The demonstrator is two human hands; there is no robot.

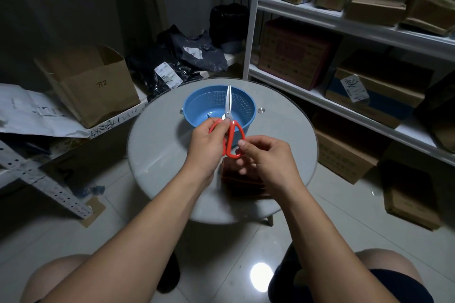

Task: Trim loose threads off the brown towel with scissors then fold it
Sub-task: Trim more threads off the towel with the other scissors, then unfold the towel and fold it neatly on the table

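1. The left hand (205, 141) grips the scissors (230, 128) at the left handle loop, close under the pivot; its fingers (219, 128) are pressed together around the red plastic.
2. The right hand (264, 155) meets the same scissors from the right, with thumb and forefinger pinching the near end of the right handle loop; its other fingers curl loosely beneath.
3. The scissors are held up off the surface (157, 145), blades closed and pointing to the far side, so that the steel tips show in front of the blue colander (197, 106).
4. The blue colander stands on the far half of the round grey surface, just beyond the hands (its perforated wall shows plainly on the far side).
5. The brown towel (242, 184) lies folded on the near part of the surface, under and just behind the right hand; it is dark and blurred, so its edges and any threads cannot be made out.
6. A small metal stud (261, 110) sits on the surface just to the right of the colander.
7. White shelving (344, 19) with cardboard boxes fills the right side of the room; on the left is an open cardboard box (93, 83), with dark plastic bags (177, 64) to its right.
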